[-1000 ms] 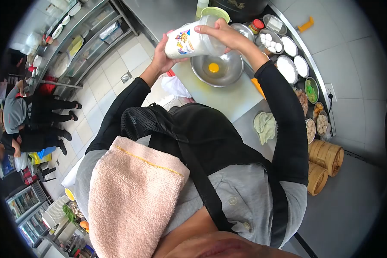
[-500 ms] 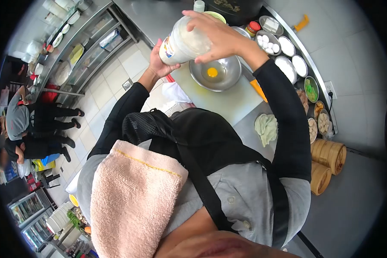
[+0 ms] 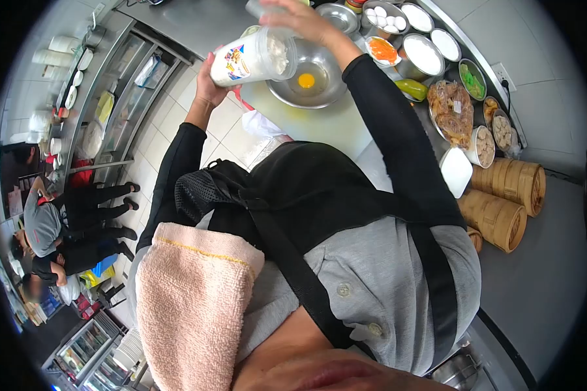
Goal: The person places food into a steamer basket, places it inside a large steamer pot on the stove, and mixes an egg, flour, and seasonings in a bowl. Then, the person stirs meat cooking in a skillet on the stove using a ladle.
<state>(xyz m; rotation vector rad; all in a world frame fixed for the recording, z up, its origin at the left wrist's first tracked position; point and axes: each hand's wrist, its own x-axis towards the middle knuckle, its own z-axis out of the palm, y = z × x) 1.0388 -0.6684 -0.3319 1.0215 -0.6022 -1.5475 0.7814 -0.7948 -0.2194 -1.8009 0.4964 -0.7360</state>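
Observation:
My left hand [image 3: 208,85] is wrapped round the base of a clear plastic jar [image 3: 241,62] with a colourful label. The jar is tilted nearly on its side, its uncovered mouth toward the right, and white lumpy powder shows inside. Above the mouth, my right hand [image 3: 303,23] holds a translucent lid [image 3: 262,8], partly cut off by the top edge. Just beyond the jar's mouth a metal mixing bowl [image 3: 336,88] rests on a pale cutting board [image 3: 332,127]. One raw egg yolk [image 3: 306,81] lies in the bowl.
Along the right wall stand a bowl of white eggs [image 3: 385,21], tubs of white powder [image 3: 424,55], a bag of brownish food [image 3: 451,111] and bamboo steamers [image 3: 502,218]. A white plastic bag [image 3: 262,124] lies by the board's left edge. Two people [image 3: 52,228] stand far left.
The lid has come off the jar and moved up with my right hand. The jar has shifted left and now lies more level. My view has shifted too.

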